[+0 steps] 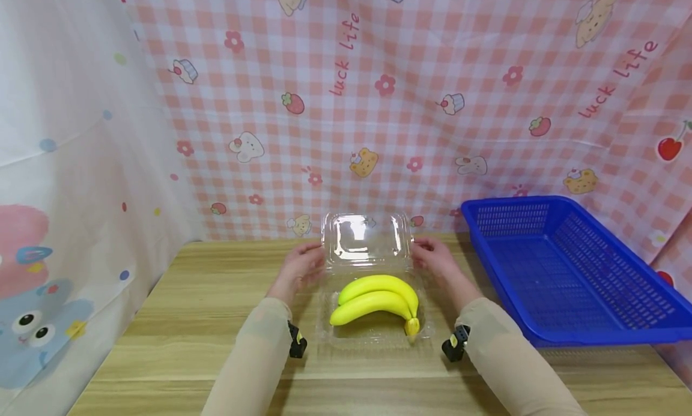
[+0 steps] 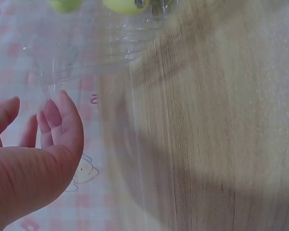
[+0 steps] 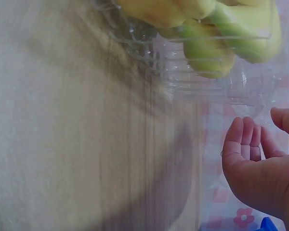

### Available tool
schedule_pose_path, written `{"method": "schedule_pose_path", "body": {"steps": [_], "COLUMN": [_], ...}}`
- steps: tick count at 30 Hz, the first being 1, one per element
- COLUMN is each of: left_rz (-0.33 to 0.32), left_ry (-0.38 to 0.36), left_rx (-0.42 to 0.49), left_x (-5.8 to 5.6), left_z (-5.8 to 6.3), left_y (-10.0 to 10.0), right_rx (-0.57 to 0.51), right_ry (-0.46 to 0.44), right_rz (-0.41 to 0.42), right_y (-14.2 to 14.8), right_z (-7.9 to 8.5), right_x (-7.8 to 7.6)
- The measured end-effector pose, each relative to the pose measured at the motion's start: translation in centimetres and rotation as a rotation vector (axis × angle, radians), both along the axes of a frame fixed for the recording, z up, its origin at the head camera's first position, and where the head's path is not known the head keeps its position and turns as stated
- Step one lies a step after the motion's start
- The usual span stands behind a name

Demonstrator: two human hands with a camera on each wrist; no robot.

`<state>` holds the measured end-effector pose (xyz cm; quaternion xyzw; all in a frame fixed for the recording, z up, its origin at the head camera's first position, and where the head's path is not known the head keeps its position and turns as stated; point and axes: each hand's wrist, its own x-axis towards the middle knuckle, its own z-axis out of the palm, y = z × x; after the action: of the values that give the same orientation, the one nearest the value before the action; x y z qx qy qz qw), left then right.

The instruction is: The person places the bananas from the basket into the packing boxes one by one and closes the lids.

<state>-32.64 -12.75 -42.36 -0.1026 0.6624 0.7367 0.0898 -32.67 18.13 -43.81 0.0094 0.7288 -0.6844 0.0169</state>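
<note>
Two yellow bananas (image 1: 373,303), joined at the stem, lie in the base of a clear plastic clamshell box (image 1: 357,339) on the table. The box's hinged lid (image 1: 367,239) stands raised behind them. At the lid's left side is my left hand (image 1: 299,266); in the left wrist view its fingertips (image 2: 64,103) meet the clear edge, with the thumb apart. My right hand (image 1: 439,263) is at the lid's right side, its fingers (image 3: 236,139) loosely bent and the thumb separate. Whether the right fingertips touch the plastic, I cannot tell.
A blue plastic basket (image 1: 546,337) stands on the wooden table (image 1: 216,320) to the right. Behind the table hangs a pink checked cloth (image 1: 303,140), close to the lid. A white patterned cloth (image 1: 92,164) hangs at the left.
</note>
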Motion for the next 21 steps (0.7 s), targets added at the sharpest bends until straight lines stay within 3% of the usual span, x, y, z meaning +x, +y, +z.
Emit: {"method": "schedule_pose_path", "body": {"steps": [8,21], "left_rz": [0.033,0.059], "left_ry": [0.086,0.147], "left_rx": [0.011,0.048], "left_x": [0.02,0.33], "left_z": [0.26,0.4], "left_y": [0.17,-0.07], "right_rx": [-0.122,-0.18], "right_ry": [0.05,0.065], "right_rz": [-0.019,-0.007], "right_y": [0.02,0.37], "right_z": [0.23,0.59], "right_x": [0.04,0.45]}}
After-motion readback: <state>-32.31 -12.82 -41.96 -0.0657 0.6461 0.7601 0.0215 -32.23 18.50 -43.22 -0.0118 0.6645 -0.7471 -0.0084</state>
